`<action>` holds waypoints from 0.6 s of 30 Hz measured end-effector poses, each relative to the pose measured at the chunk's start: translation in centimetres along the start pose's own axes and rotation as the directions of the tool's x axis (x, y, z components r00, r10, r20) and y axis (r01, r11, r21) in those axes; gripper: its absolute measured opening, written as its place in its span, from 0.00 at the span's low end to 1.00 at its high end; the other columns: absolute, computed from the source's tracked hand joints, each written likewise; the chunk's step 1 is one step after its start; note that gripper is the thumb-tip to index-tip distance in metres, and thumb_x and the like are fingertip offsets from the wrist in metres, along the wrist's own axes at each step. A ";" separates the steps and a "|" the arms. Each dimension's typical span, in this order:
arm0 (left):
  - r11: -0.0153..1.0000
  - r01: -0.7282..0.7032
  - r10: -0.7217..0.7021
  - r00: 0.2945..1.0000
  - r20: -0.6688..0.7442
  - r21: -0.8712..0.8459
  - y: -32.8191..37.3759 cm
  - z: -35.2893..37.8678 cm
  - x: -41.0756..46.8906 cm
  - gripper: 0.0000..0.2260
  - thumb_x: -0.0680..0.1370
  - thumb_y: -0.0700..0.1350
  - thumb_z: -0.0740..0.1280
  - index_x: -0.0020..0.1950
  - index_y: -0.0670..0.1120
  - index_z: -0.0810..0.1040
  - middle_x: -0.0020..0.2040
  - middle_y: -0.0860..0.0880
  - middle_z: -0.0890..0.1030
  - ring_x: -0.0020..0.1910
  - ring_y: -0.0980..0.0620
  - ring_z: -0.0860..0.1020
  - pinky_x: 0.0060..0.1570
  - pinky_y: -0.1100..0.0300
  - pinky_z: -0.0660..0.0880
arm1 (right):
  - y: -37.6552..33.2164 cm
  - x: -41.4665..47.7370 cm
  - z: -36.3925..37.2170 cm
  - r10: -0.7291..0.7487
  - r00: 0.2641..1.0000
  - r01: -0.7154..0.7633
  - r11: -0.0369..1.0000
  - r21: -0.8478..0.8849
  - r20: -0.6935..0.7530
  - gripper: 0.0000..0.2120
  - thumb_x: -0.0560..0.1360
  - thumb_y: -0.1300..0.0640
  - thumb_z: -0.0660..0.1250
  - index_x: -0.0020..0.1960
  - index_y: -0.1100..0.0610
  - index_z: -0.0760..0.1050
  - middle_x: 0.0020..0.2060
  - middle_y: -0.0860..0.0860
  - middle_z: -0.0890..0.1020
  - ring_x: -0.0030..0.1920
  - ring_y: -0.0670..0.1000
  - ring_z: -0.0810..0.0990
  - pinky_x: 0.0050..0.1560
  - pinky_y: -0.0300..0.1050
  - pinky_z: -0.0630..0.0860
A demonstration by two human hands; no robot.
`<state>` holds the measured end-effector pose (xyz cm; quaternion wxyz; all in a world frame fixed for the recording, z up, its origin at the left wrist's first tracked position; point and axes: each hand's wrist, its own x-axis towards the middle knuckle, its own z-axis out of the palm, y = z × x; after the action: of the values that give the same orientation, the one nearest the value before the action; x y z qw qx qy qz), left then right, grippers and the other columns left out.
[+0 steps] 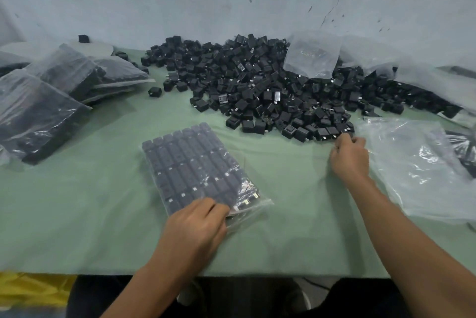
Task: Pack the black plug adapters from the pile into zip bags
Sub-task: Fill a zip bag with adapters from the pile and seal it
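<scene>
My left hand (195,225) gripping near end of zip bag (195,163), lower centre, right hand (349,156) apparently pinching adapter (346,134) at pile (270,86) edge

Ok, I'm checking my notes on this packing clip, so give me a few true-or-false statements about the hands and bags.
1. The left hand holds the near end of the filled zip bag. True.
2. The right hand is inside an empty bag. False: it reaches the near edge of the adapter pile.
3. Packed bags lie stacked at the left. True.
4. The table cover is red. False: it is a green cloth.
</scene>
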<state>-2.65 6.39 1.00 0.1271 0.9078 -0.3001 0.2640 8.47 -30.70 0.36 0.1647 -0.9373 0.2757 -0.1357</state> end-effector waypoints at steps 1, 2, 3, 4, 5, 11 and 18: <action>1.000 0.006 -0.006 1.000 -0.024 0.002 0.0 -0.1 0.0 0.06 0.77 0.45 0.65 0.42 0.49 0.80 0.37 0.50 0.77 0.35 0.47 0.77 0.31 0.52 0.75 | 0.2 0.1 0.2 0.007 0.999 -0.006 1.000 0.008 -0.043 0.09 0.80 0.58 0.63 0.58 0.60 0.70 0.62 0.64 0.68 0.55 0.68 0.74 0.54 0.55 0.72; 1.000 0.012 -0.012 0.999 -0.045 0.005 0.0 -0.2 -0.1 0.06 0.77 0.45 0.66 0.42 0.49 0.80 0.37 0.50 0.77 0.34 0.47 0.77 0.30 0.53 0.75 | 0.3 0.4 0.2 0.027 0.997 -0.026 1.000 0.017 -0.067 0.10 0.79 0.58 0.63 0.58 0.61 0.69 0.60 0.65 0.69 0.55 0.68 0.74 0.52 0.55 0.72; 1.000 0.014 -0.013 0.998 -0.062 0.008 0.0 -0.3 -0.1 0.05 0.77 0.45 0.67 0.42 0.49 0.81 0.37 0.50 0.78 0.33 0.47 0.77 0.29 0.52 0.75 | 0.5 0.7 0.1 0.051 0.996 -0.049 0.998 0.025 -0.072 0.12 0.79 0.57 0.64 0.60 0.61 0.68 0.60 0.65 0.69 0.55 0.69 0.73 0.54 0.56 0.72; 1.000 0.012 -0.011 0.997 -0.075 0.012 0.0 -0.4 -0.1 0.04 0.77 0.44 0.68 0.42 0.49 0.81 0.37 0.51 0.79 0.33 0.47 0.78 0.28 0.52 0.75 | 0.7 1.0 0.0 0.069 0.996 -0.067 0.997 0.033 -0.062 0.15 0.78 0.55 0.65 0.62 0.61 0.68 0.61 0.65 0.69 0.56 0.69 0.73 0.57 0.57 0.72; 1.000 0.008 -0.007 0.996 -0.084 0.016 0.1 -0.5 -0.1 0.04 0.77 0.44 0.69 0.42 0.49 0.81 0.37 0.51 0.79 0.33 0.48 0.78 0.28 0.52 0.75 | 1.0 1.3 -0.2 0.079 0.996 -0.078 0.996 0.039 -0.038 0.17 0.78 0.55 0.65 0.64 0.60 0.68 0.62 0.65 0.68 0.57 0.69 0.73 0.60 0.58 0.71; 0.999 -0.037 0.041 0.989 -0.144 0.031 0.0 -0.7 0.2 0.06 0.79 0.43 0.68 0.42 0.48 0.81 0.40 0.50 0.79 0.37 0.48 0.78 0.34 0.52 0.77 | 0.1 -1.1 -2.5 -0.020 0.998 0.011 0.991 0.132 0.064 0.14 0.78 0.55 0.64 0.62 0.57 0.69 0.55 0.61 0.79 0.51 0.62 0.77 0.51 0.52 0.71; 0.999 -0.030 0.021 0.971 -0.237 -0.035 0.0 -0.8 0.6 0.04 0.78 0.43 0.70 0.44 0.48 0.83 0.43 0.52 0.82 0.40 0.51 0.81 0.39 0.57 0.77 | -3.5 -21.2 -3.8 -0.595 0.759 0.320 0.694 0.645 0.264 0.15 0.76 0.44 0.64 0.62 0.36 0.76 0.55 0.33 0.81 0.53 0.35 0.80 0.53 0.27 0.72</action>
<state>-2.59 6.41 1.97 0.1759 0.8633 -0.2997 0.3661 -8.38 -16.92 1.72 0.4523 -0.8884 -0.0741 -0.0257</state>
